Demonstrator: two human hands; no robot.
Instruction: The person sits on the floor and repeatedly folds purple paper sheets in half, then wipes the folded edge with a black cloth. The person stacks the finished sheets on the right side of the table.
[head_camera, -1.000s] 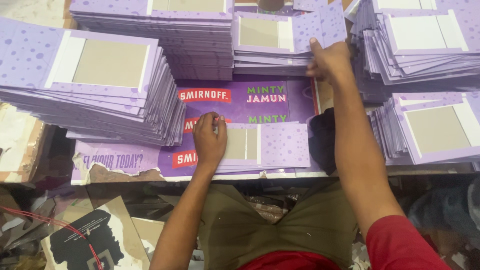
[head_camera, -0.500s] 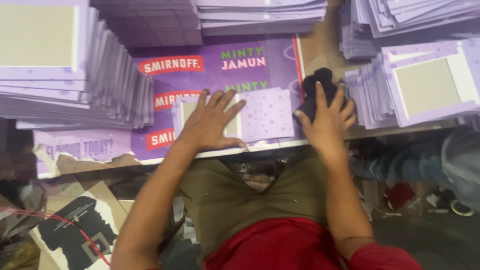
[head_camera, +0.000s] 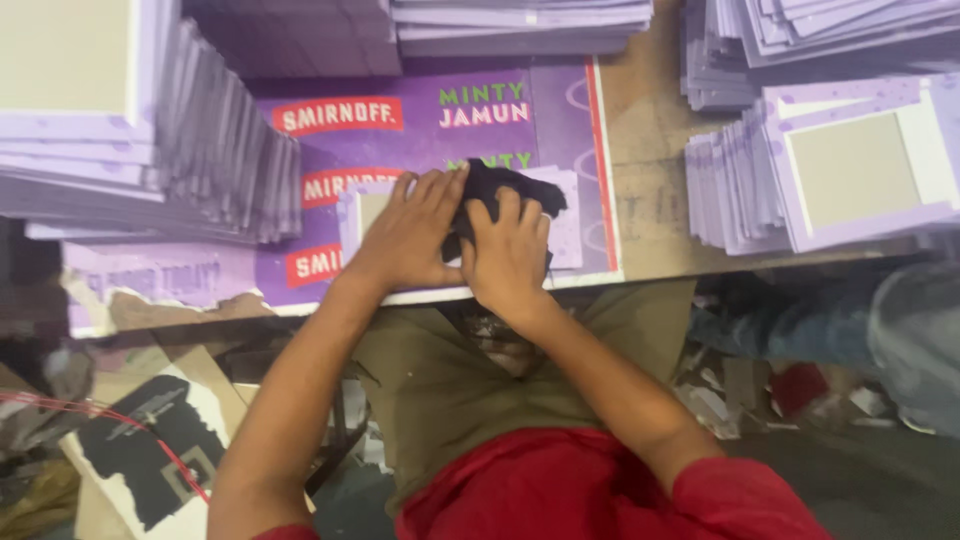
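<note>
A small purple card panel (head_camera: 566, 228) with a grey board centre lies on a large purple printed sheet (head_camera: 420, 130) at the table's front edge. My left hand (head_camera: 410, 235) lies flat on the panel, fingers spread. My right hand (head_camera: 505, 255) presses a dark cloth (head_camera: 500, 185) onto the same panel, right beside the left hand. Most of the panel is hidden under both hands.
Tall stacks of purple panels stand at the left (head_camera: 120, 130), at the back (head_camera: 520, 25) and at the right (head_camera: 840, 170). Bare wooden table (head_camera: 650, 130) shows between sheet and right stack. Cardboard scraps (head_camera: 150, 450) and a red wire lie on the floor.
My right hand came back from the far stack, picked up the dark cloth at the right and brought it left onto the panel. The left hand stayed on the panel.
</note>
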